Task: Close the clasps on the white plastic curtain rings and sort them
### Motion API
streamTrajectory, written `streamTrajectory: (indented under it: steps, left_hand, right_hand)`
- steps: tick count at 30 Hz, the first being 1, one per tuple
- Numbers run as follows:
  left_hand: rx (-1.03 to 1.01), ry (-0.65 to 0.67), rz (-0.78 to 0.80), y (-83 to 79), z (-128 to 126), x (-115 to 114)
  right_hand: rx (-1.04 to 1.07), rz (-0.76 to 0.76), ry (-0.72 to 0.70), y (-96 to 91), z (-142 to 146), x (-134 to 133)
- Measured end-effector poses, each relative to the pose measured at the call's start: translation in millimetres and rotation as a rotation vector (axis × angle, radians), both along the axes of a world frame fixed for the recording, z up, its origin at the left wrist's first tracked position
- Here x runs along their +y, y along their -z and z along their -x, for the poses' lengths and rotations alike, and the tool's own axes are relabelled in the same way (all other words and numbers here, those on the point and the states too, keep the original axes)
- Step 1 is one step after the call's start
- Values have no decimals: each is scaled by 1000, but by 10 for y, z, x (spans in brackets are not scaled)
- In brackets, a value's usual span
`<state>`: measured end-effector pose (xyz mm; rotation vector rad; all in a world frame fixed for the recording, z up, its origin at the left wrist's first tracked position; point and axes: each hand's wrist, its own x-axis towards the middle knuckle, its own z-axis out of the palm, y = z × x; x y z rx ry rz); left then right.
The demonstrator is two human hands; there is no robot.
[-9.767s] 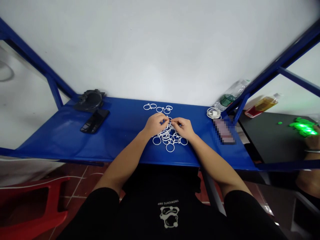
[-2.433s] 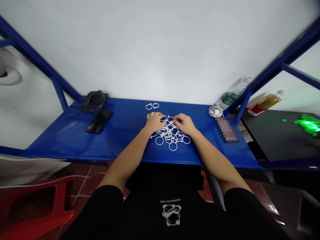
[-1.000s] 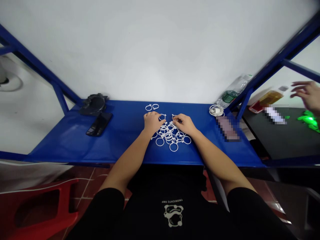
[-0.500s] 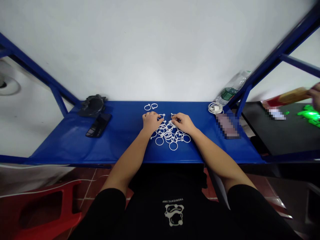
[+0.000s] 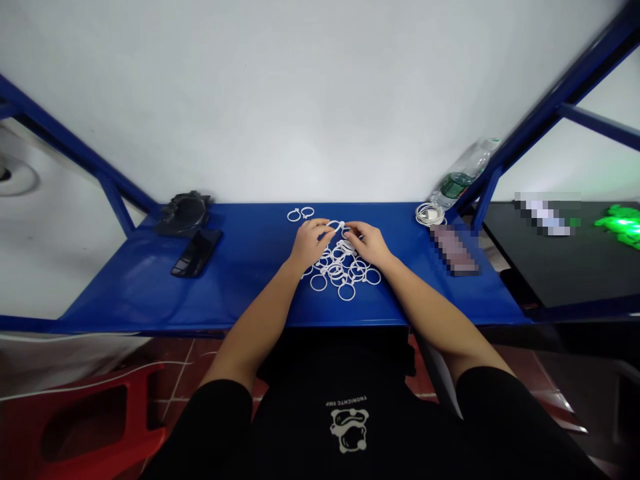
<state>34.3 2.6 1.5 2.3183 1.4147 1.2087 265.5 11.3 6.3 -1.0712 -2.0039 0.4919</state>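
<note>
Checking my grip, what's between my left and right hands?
In the head view, white rings span the gap between your left hand and right hand.

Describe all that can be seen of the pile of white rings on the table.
The pile of white rings lies on the blue table, near its front middle. Its rings look like thin plastic hoops, several with small knobs. Many overlap; a few spread out toward the near edge. The left hand and right hand partly hide its sides; contact is unclear.

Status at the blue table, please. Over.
Left hand and right hand: each pinching a white ring, close together. Loose rings crowding the near side.
</note>
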Motion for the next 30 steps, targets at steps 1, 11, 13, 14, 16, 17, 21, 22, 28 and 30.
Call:
streamTrajectory:
  steps: [1,11,13,14,16,17,21,22,28,30]
  left_hand:
    - [2,37,-20,-7,-14,-16]
    - [72,120,67,-86,-81,-133]
    - [78,135,92,-111,-84,-142]
    - [81,143,99,-117,-84,-142]
    - [84,158,105,-118,-81,-138]
    - [84,165,107,-113,-79,-134]
    - [74,190,120,-86,-80,-112]
    - [70,187,120,-81,-79,-102]
    - [59,-63,69,-44,81,39]
    - [84,-231,99,-6,189,103]
  right_hand:
    - [18,-4,13,-7,2,-5]
    - [70,-63,44,-74,17,-72]
    - [62,-67,39,-99,10,-83]
    - [59,-67,33,-110,6,-86]
    - [64,-59,16,-124,-2,-88]
    - [74,-50,10,-126,-4,-88]
    - [110,-4,-4,-111,13,-88]
    - [115,-5,1,-106,21,-89]
    - [101,-120,63,-94,31,-84]
    - [78,-129,52,-97,21,-78]
